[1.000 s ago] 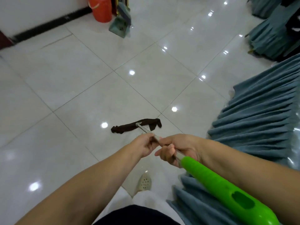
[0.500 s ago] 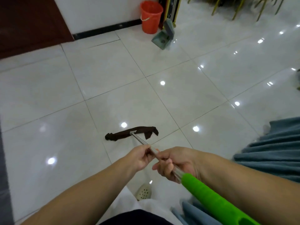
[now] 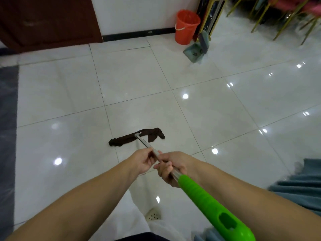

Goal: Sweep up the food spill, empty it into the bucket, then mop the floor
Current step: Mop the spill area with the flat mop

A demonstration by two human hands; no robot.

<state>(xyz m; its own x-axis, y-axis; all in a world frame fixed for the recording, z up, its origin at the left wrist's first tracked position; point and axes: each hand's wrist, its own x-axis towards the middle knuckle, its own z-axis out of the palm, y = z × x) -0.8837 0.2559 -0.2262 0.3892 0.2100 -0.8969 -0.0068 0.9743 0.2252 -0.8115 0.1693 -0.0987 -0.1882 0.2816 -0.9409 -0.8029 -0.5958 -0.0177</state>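
I hold a mop with a metal shaft and a bright green handle (image 3: 213, 209). My left hand (image 3: 143, 161) grips the shaft higher up, and my right hand (image 3: 171, 166) grips it just above the green part. The mop's dark brown cloth head (image 3: 135, 137) lies flat on the white tiled floor ahead of me. An orange bucket (image 3: 186, 26) stands by the far wall. A grey-green dustpan (image 3: 197, 49) leans on the floor beside it. No spill shows on the tiles.
A dark brown door (image 3: 48, 20) is at the far left, with a grey mat (image 3: 7, 127) along the left edge. Gold-legged chairs (image 3: 278, 16) stand at the far right. Blue-grey pleated cloth (image 3: 302, 183) hangs at my right. My perforated shoe (image 3: 153, 214) shows below.
The view has swung to the left, so the pleated cloth has slid out to the right and the door has come into sight. Both hands keep their hold on the shaft.
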